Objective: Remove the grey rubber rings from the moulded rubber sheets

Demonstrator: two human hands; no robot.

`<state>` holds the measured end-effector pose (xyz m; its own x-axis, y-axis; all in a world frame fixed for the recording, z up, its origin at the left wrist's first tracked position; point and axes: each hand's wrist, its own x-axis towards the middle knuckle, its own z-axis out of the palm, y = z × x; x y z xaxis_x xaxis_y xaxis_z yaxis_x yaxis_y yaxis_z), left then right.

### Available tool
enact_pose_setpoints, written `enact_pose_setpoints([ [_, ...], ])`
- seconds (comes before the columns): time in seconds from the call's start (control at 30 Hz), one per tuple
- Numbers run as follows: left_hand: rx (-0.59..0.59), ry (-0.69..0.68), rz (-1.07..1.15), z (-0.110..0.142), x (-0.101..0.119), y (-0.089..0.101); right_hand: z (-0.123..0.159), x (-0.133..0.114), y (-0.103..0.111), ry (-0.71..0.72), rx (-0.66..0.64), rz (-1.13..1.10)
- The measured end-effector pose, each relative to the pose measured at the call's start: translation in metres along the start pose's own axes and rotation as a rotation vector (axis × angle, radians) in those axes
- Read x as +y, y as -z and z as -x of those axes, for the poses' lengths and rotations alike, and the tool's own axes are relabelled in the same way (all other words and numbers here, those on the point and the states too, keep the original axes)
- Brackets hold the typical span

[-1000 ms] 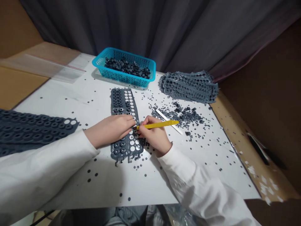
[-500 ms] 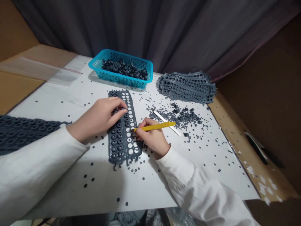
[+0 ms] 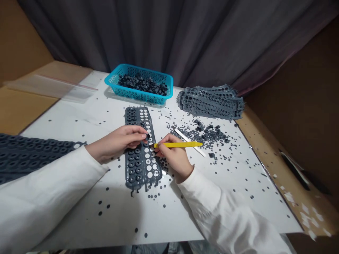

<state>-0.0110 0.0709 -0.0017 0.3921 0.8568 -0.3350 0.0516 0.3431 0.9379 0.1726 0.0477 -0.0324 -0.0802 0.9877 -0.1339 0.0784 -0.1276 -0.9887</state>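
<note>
A dark grey rubber sheet (image 3: 142, 163) of moulded rings lies on the white table; its right-hand columns show white round holes. My left hand (image 3: 123, 139) reaches over the sheet, thumb and forefinger pinching a small dark rubber piece (image 3: 147, 137) above its middle. In my right hand (image 3: 172, 151), at the sheet's right edge, is a slim yellow tool (image 3: 182, 144), held nearly level. Its dark tip points left at the hole columns, close to my left fingertips. Whether the tip touches the sheet is too small to tell.
A blue basket (image 3: 137, 95) of small dark rings stands at the back. Stacked grey sheets (image 3: 212, 102) lie at the back right, near scattered scraps (image 3: 212, 134) and a white strip (image 3: 189, 141). More ring sheets (image 3: 34, 155) lie left, beside clear plastic bags (image 3: 53, 86).
My left hand has moved nearer and right along the sheet, toward the tool's tip, and a dark piece now shows at its fingertips. The view has shifted slightly.
</note>
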Motion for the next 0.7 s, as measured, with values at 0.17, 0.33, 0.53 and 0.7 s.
enact_pose_setpoints([
  [0.17,-0.1,0.143,0.413,0.002,0.001,-0.003,0.001,0.001,-0.001,-0.005,-0.008,-0.002],
  [0.33,-0.111,0.236,0.577,0.01,0.015,-0.006,0.002,0.003,-0.001,0.023,-0.013,0.006],
  [0.53,0.219,-0.07,0.06,-0.021,0.065,0.011,0.0,0.009,-0.001,0.024,-0.03,0.022],
  [0.7,0.684,-0.328,-0.702,-0.109,0.107,0.059,-0.001,0.012,-0.001,0.042,-0.02,0.043],
])
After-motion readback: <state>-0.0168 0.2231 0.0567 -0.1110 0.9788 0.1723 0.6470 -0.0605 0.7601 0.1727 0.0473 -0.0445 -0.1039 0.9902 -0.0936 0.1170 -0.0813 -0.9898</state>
